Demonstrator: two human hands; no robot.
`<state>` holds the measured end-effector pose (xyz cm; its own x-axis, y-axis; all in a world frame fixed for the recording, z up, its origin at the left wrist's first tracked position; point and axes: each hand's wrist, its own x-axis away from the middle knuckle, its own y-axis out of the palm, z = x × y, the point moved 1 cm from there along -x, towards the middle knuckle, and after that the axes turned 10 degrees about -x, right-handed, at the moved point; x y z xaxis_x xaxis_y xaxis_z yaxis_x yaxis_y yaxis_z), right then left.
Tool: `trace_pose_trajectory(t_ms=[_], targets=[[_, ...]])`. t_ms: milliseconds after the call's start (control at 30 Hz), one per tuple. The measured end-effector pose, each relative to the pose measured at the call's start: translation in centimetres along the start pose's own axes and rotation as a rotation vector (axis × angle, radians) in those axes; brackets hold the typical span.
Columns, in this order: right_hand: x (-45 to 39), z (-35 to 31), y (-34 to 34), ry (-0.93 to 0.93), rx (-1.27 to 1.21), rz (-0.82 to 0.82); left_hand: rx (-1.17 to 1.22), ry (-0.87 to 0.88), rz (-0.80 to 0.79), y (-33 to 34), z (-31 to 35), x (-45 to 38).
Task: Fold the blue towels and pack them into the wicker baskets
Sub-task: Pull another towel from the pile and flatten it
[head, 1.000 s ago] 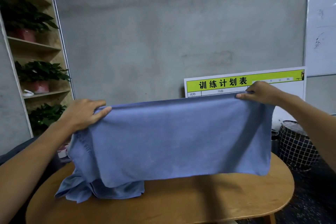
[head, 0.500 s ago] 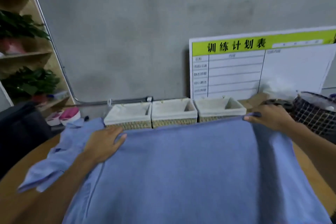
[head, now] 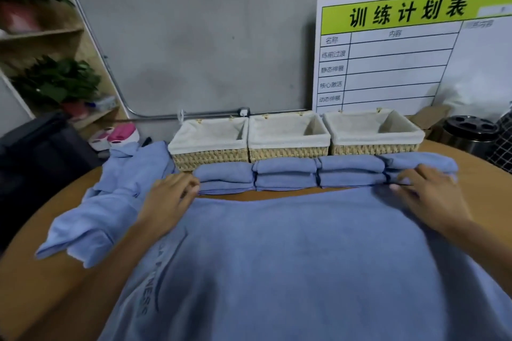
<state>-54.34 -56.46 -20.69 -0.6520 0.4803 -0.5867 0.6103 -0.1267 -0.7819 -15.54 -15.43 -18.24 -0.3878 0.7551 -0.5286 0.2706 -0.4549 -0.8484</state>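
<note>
A large blue towel [head: 291, 257] lies spread flat across the round wooden table [head: 50, 293]. My left hand [head: 169, 202] holds its far left corner and my right hand [head: 429, 196] holds its far right corner, both down at the table. Just beyond the towel's far edge is a row of folded blue towels [head: 285, 174] in low stacks. Behind them stand three wicker baskets with white liners, left [head: 210, 159], middle [head: 288, 154] and right [head: 371, 150], all showing empty insides. Crumpled blue towels [head: 110, 202] lie in a heap at the left.
A white planning board [head: 401, 63] leans on the grey wall behind the baskets. A metal bin [head: 468, 135] and a black wire basket [head: 502, 144] stand at the right. A shelf with potted plants [head: 55, 83] and a dark object [head: 36, 160] are at the left.
The towel, held up in the air a second ago, has come down and now lies flat on the table. My view has tilted down, showing the baskets and folded stacks.
</note>
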Motion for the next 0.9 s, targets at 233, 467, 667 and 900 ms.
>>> trace_pose_trajectory(t_ms=[233,467,667,900], targets=[[2.5,-13.7,5.6,-0.124,-0.228,-0.396,0.066,0.001,-0.342,-3.4,-8.7,5.5],[2.6,-12.0,4.9,0.047,-0.101,-0.423,0.049,0.190,-0.314,-3.9,-9.8,6.4],[2.9,-11.5,4.7,0.091,-0.078,-0.395,-0.024,-0.039,-0.053,-10.3,-13.2,0.9],[2.8,-11.7,4.7,0.099,-0.090,-0.390,-0.306,-0.383,-0.188,-6.9,-14.5,0.7]])
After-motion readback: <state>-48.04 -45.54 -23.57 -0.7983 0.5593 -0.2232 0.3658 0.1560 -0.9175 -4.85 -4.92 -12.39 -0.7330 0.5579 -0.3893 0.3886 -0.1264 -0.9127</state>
